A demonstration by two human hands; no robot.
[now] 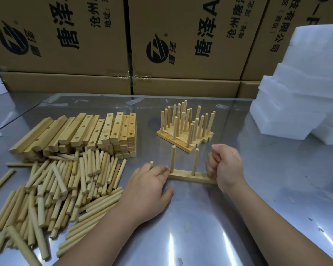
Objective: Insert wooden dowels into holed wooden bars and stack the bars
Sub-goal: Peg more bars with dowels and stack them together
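The bar [183, 175] being worked on lies flat on the steel table [210, 233], just in front of the person and between both hands. 2 dowels stand upright in it, the left dowel [173, 159] near its left end and the middle dowel [195, 162] about halfway along. Its right end is hidden.

The left hand [148, 184] rests low on the table. Its fingertips [164, 169] touch the bar's left end at the foot of the left dowel, probably to stop the bar sliding or tipping. Its thumb is spread out to the side. The tip of a spare dowel [151, 162] pokes out past the knuckles, so this hand seems to pinch 1 ready for later.

The right hand [226, 166] is curled into a fist over the bar's right end. I cannot tell whether it encloses a dowel or only presses down, but the pose suits seating a 3rd peg.

Just behind the bar, the finished stack [181, 143] sits with many pegs pointing up, near enough to add to easily. To the left lie the loose dowels [65, 189] and, behind them, the blank holed bars [96, 131], both beside the left hand for quick feeding. Cardboard boxes [181, 45] line the back, and white foam blocks [306, 93] stand at the right.
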